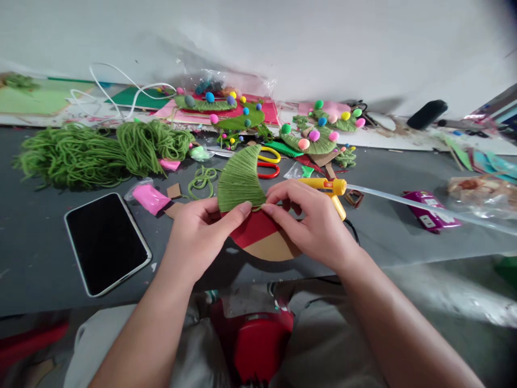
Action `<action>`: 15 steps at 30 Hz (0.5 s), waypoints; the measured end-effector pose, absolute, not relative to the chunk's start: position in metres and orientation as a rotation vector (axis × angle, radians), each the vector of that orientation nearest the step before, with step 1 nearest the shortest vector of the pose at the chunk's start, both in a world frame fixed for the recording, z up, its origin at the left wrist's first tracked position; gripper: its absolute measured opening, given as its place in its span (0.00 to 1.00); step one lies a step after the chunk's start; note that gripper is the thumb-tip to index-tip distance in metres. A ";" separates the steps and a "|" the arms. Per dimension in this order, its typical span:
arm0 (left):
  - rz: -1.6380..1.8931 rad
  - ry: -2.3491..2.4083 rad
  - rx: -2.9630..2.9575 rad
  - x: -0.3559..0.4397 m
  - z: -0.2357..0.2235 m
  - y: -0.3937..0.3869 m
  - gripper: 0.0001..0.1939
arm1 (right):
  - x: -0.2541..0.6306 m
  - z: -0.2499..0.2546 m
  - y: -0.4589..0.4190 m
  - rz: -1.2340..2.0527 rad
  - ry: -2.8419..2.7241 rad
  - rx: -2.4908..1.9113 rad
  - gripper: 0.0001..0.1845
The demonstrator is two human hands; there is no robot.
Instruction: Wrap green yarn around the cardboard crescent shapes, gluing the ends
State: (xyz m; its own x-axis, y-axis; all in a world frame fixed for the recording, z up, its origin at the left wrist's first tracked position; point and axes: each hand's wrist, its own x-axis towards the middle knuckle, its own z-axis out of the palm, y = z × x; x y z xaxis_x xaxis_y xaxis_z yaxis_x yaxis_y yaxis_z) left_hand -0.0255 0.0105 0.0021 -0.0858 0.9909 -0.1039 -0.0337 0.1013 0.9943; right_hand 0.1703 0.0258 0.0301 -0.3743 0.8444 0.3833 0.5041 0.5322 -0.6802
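Observation:
Both hands hold a flat cardboard cutout point(274, 245) above the table's front edge. Its upper part is wrapped in green yarn point(239, 180); the lower part shows red and bare brown card. My left hand point(205, 223) grips the left side, thumb pressed at the lower edge of the wrapping. My right hand point(309, 218) pinches at that same edge, where a strand of green yarn meets the fingertips. Some fingers of both hands are hidden behind the card. Just beyond lie scissors point(269, 171) with red and yellow handles, and a yellow glue gun point(323, 186).
Green yarn bundles point(81, 153) lie at the back left, a tablet point(107, 242) at the front left. A pink packet point(149, 198) sits between. Yarn-wrapped pieces with pompoms point(317, 141) line the back. At right are a clear glue stick point(404, 199) and a purple packet point(430, 210).

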 end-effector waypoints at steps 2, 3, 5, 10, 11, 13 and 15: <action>1.206 1.284 1.066 -0.025 0.002 0.010 0.12 | 0.170 0.030 0.025 0.578 -2.034 -1.098 0.02; 1.205 1.270 1.063 -0.025 0.003 0.010 0.13 | 0.169 0.029 0.025 0.565 -2.024 -1.103 0.02; 1.205 1.236 1.057 -0.025 0.003 0.010 0.14 | 0.169 0.029 0.024 0.542 -2.003 -1.115 0.03; 1.192 1.193 1.043 -0.025 0.002 0.011 0.15 | 0.170 0.029 0.025 0.557 -1.994 -1.104 0.04; 1.186 1.191 1.040 -0.025 0.002 0.011 0.15 | 0.170 0.029 0.025 0.567 -1.996 -1.097 0.05; 1.174 1.187 1.033 -0.025 0.002 0.011 0.14 | 0.170 0.029 0.026 0.582 -1.993 -1.089 0.06; 1.167 1.173 1.018 -0.025 0.001 0.011 0.14 | 0.170 0.028 0.027 0.588 -1.984 -1.086 0.08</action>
